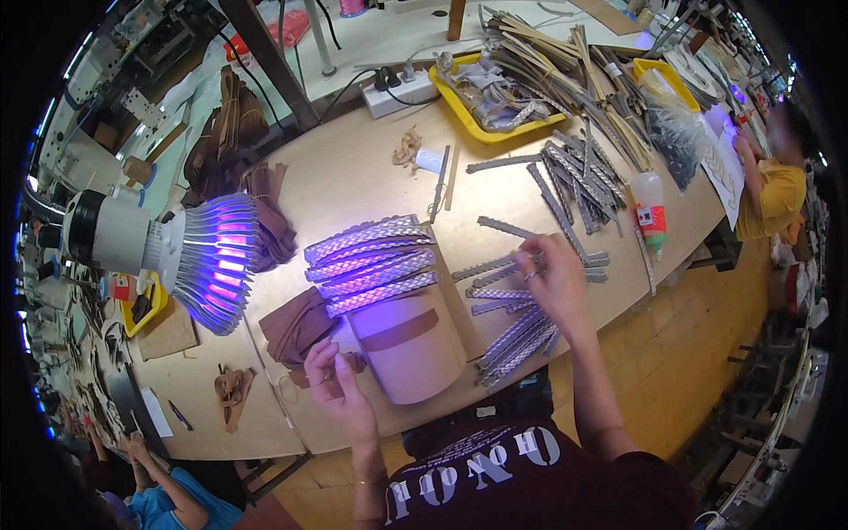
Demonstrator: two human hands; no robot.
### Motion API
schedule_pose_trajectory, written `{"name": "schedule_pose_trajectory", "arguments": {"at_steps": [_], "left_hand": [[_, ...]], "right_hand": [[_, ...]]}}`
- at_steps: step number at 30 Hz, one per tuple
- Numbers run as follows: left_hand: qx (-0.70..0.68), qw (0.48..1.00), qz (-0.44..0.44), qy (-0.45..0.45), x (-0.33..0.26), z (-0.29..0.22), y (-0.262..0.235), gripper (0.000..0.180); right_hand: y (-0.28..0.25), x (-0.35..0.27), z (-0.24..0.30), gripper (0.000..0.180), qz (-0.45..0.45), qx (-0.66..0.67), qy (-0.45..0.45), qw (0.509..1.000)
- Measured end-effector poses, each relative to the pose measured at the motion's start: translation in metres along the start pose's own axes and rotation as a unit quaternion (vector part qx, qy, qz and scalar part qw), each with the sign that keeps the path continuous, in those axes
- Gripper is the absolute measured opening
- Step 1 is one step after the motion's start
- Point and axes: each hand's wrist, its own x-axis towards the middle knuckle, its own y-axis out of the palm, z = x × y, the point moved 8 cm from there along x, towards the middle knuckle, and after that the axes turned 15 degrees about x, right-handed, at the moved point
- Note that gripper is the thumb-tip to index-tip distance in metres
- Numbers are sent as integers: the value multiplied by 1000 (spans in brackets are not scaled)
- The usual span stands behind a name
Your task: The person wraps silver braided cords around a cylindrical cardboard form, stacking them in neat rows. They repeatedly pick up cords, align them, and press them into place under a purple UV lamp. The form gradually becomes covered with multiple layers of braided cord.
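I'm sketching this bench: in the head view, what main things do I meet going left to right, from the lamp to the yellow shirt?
Finned lamp → folded brown strips → tan curved block → right hand → plastic bottle → yellow shirt.

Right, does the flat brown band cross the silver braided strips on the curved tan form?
No, the brown band lies apart from the braided strips, bare tan form showing between.

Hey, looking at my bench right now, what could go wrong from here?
Loose braided strips lie across one another near your right hand, so pulling one might drag others along. The finned lamp juts in left of the curved form, so a careless move could bump it.
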Motion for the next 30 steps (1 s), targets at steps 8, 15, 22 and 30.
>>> {"name": "schedule_pose_trajectory", "arguments": {"at_steps": [8, 15, 22, 30], "left_hand": [[62, 996, -26, 53, -3, -16, -5, 15], [46, 998, -23, 47, -13, -20, -5, 14], [81, 994, -32, 71, -16, -25, -6, 12], [83, 991, -28, 106, -23, -39, -1, 14]], "right_hand": [[-22, 20, -27, 29, -15, -154, -11, 988], [-55, 13, -41, 31, -48, -114, -11, 992], [-108, 1, -52, 23, -104, -107, -18, 989], [-67, -10, -48, 18, 18, -120, -4, 993]]}}
